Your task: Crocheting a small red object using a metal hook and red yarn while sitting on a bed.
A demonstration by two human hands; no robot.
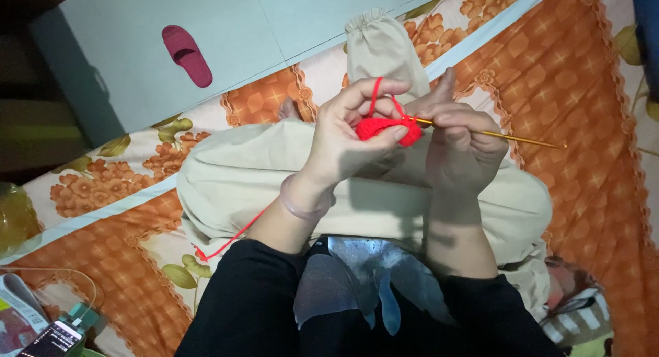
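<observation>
My left hand (350, 127) pinches a small red crochet piece (384, 128) between thumb and fingers, with red yarn (375, 96) looped over its index finger. My right hand (461, 141) grips a golden crochet hook (522, 139) whose tip sits in the red piece; the handle sticks out to the right. Both hands hover above my crossed legs in beige trousers (233, 182). A strand of the red yarn (230, 240) trails down past my left forearm. A pale bangle (296, 204) rings my left wrist.
I sit on an orange floral bedsheet (576, 89). A pink slipper (187, 55) lies on the pale floor at upper left. A phone (51, 340) with a cable rests at the lower left corner. Striped cloth (580, 323) lies at lower right.
</observation>
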